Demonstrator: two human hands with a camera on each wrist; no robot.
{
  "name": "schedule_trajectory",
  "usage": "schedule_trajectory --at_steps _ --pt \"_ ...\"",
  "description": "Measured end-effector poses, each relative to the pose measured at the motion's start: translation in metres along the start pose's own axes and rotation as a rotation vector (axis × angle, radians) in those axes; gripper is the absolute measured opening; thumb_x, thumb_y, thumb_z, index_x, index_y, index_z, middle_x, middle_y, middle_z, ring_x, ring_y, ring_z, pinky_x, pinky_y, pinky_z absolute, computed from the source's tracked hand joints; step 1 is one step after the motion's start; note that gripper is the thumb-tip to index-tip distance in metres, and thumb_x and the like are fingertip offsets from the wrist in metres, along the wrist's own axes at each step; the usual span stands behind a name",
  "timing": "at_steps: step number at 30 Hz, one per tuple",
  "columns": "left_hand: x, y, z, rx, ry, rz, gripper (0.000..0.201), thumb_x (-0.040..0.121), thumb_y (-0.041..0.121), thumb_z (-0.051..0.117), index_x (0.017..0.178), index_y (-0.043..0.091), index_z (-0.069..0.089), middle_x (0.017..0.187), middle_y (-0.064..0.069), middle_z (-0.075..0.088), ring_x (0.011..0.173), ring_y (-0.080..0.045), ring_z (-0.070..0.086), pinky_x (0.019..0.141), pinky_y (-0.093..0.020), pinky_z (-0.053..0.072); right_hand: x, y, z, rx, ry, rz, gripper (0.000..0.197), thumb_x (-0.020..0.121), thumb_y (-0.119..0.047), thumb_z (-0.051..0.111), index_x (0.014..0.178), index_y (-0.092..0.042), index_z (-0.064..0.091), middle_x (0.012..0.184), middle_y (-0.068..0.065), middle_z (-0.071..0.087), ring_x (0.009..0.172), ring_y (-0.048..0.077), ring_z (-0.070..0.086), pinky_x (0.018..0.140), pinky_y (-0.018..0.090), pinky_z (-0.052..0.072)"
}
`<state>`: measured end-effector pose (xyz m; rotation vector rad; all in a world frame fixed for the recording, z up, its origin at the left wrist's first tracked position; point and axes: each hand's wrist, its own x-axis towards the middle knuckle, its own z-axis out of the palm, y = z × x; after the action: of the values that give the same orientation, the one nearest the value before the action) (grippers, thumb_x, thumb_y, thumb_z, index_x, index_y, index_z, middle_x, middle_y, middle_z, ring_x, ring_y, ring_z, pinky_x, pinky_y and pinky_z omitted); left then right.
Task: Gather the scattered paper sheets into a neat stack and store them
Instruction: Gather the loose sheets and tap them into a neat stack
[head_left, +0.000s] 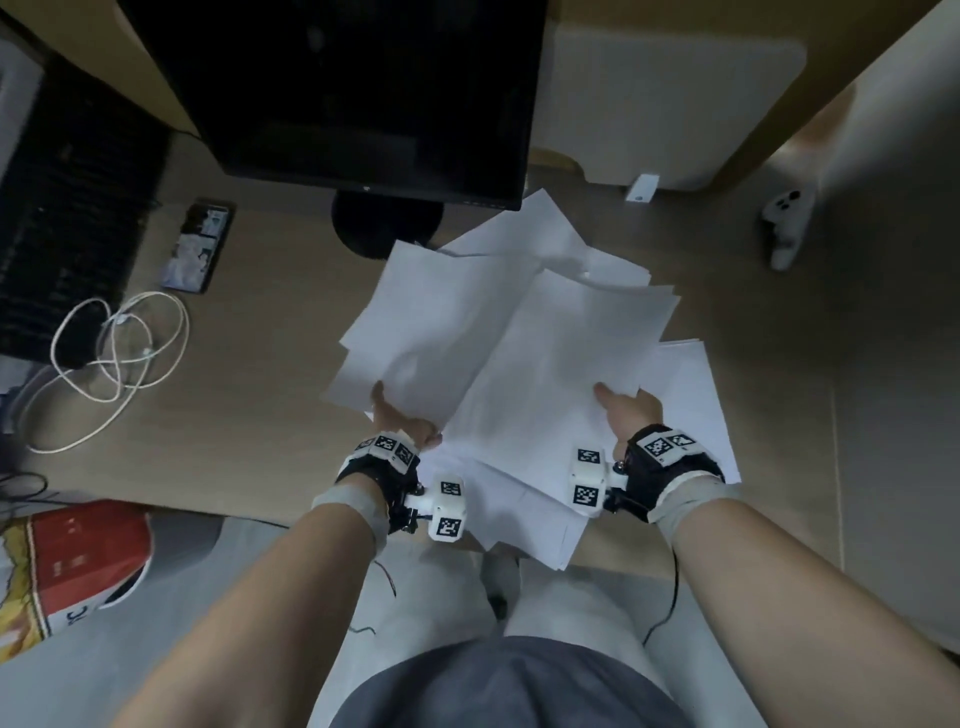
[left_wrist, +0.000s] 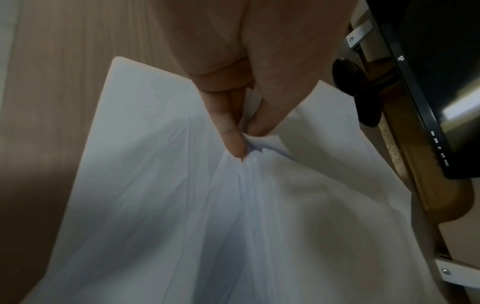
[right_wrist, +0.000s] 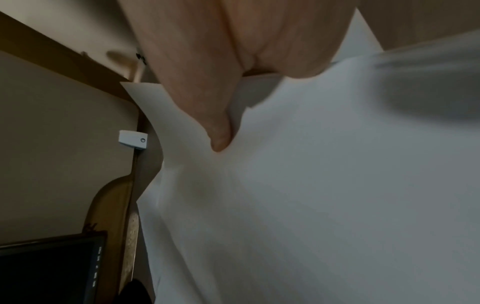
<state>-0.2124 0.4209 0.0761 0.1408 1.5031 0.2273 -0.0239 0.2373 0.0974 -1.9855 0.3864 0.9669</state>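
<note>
Several white paper sheets (head_left: 519, 353) lie fanned and overlapping on the wooden desk (head_left: 249, 415) in front of me. My left hand (head_left: 402, 421) grips the near edge of the left bunch of sheets (head_left: 431, 322), which is lifted off the desk. In the left wrist view its thumb and fingers (left_wrist: 231, 135) pinch a crumpled fold of paper (left_wrist: 233, 216). My right hand (head_left: 626, 408) holds the near right corner of the middle bunch (head_left: 566, 353), thumb on top. In the right wrist view the thumb (right_wrist: 215, 127) presses on the sheets (right_wrist: 311, 195). More sheets (head_left: 691, 415) lie flat under it.
A black monitor (head_left: 363, 93) on a round stand (head_left: 387, 223) rises just behind the papers. A keyboard (head_left: 67, 218), a coiled white cable (head_left: 114, 353) and a small card (head_left: 197, 244) lie at the left. A white controller (head_left: 784, 223) rests at the far right.
</note>
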Motion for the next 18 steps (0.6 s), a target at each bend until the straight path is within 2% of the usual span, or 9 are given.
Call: schedule_trajectory --at_steps 2,4,7,9,11,12,14,16,18 --pt "0.003 0.005 -0.008 0.077 -0.009 -0.099 0.082 0.092 0.065 0.033 0.152 0.011 0.016 0.158 -0.012 0.024 0.146 -0.022 0.022 0.117 -0.037 0.021 -0.011 -0.002 0.003 0.057 -0.009 0.005 0.049 0.092 -0.021 0.065 0.134 -0.001 0.051 0.108 0.003 0.054 0.106 0.026 0.054 0.092 0.033 0.041" --pt "0.009 0.005 -0.015 0.313 0.007 -0.069 0.07 0.095 0.052 0.04 0.152 0.019 0.018 0.157 -0.01 0.031 0.139 -0.024 0.035 0.112 -0.039 0.032 -0.019 -0.002 0.006 0.113 -0.023 -0.002 0.057 0.092 -0.021 0.066 0.14 -0.001 0.043 0.114 0.003 0.051 0.121 0.028 0.049 0.1 0.036 0.037" --pt "0.016 0.002 -0.024 0.575 0.005 0.07 0.074 0.09 0.0 0.057 0.151 0.017 0.018 0.143 -0.02 0.047 0.094 -0.025 0.064 0.083 -0.036 0.058 -0.035 -0.011 0.013 0.157 -0.04 -0.036 0.056 0.092 -0.021 0.066 0.14 -0.004 0.043 0.118 0.0 0.052 0.117 0.026 0.049 0.1 0.034 0.035" --pt "0.004 0.012 -0.027 0.572 -0.065 0.012 0.06 0.096 0.01 0.055 0.147 0.012 0.023 0.138 -0.02 0.048 0.088 -0.024 0.061 0.079 -0.031 0.057 -0.042 -0.019 0.019 0.162 -0.05 -0.063 0.049 0.091 -0.023 0.068 0.133 -0.007 0.05 0.122 0.0 0.057 0.106 0.022 0.051 0.094 0.032 0.036" --pt "-0.008 0.026 -0.026 0.579 -0.097 -0.071 0.053 0.102 0.032 0.044 0.147 0.011 0.025 0.145 -0.02 0.041 0.121 -0.03 0.052 0.102 -0.036 0.044 -0.046 -0.03 0.023 0.168 -0.039 -0.093 0.05 0.088 -0.027 0.071 0.13 -0.006 0.053 0.125 0.003 0.061 0.105 0.023 0.054 0.093 0.031 0.039" --pt "-0.014 0.032 -0.025 0.61 -0.11 -0.093 0.055 0.103 0.033 0.041 0.15 0.01 0.023 0.151 -0.019 0.036 0.135 -0.032 0.041 0.112 -0.038 0.035 -0.049 -0.037 0.024 0.176 -0.029 -0.105 0.055 0.087 -0.029 0.072 0.132 -0.005 0.051 0.127 0.004 0.06 0.109 0.024 0.055 0.095 0.032 0.04" --pt "-0.009 0.037 -0.027 0.632 -0.104 -0.115 0.058 0.103 0.034 0.039 0.151 0.006 0.022 0.156 -0.018 0.028 0.142 -0.031 0.031 0.118 -0.039 0.026 -0.057 -0.051 0.023 0.203 0.009 -0.131 0.074 0.084 -0.035 0.074 0.142 -0.004 0.039 0.138 0.007 0.052 0.119 0.025 0.05 0.103 0.034 0.037" --pt "-0.012 0.037 -0.026 0.852 -0.067 -0.026 0.06 0.094 0.027 0.06 0.143 0.001 0.036 0.144 -0.021 0.045 0.117 -0.032 0.053 0.106 -0.044 0.043 -0.06 -0.064 0.02 0.226 0.045 -0.164 0.086 0.085 -0.038 0.072 0.148 -0.002 0.027 0.146 0.009 0.043 0.128 0.026 0.044 0.108 0.035 0.033" --pt "-0.019 0.038 -0.026 1.031 -0.064 0.044 0.068 0.084 0.019 0.074 0.14 0.001 0.039 0.127 -0.021 0.06 0.095 -0.029 0.061 0.083 -0.046 0.057 -0.068 -0.073 0.019 0.23 0.039 -0.182 0.09 0.084 -0.043 0.072 0.149 -0.002 0.026 0.146 0.008 0.042 0.129 0.025 0.043 0.106 0.033 0.033"
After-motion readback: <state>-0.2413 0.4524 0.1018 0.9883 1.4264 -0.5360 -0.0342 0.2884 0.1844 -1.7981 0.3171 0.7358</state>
